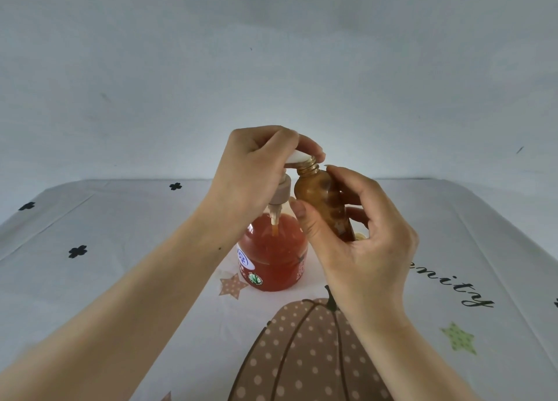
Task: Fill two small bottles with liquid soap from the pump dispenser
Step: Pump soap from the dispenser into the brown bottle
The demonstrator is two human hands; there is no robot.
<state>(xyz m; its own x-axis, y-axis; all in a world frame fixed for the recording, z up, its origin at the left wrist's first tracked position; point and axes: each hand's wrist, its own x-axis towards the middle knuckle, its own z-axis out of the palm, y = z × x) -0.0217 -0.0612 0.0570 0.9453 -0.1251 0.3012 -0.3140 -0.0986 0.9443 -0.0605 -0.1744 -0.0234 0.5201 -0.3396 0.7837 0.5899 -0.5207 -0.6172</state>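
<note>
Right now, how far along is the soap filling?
In hand: the left hand presses the pump dispenser while the right hand holds a small bottle, uncapped and looking mostly full, at the nozzle. Left: capping it. A second bottle isn't visible, so its state is unknown.

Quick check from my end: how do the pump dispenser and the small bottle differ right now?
The pump dispenser stands on the tablecloth; the small bottle is held up in the air by the right hand. The dispenser is wide and round with a white pump head under the left hand; the bottle is slim with an open threaded neck. The dispenser looks red-orange, the bottle amber-brown. Both are see-through and hold liquid.
</note>
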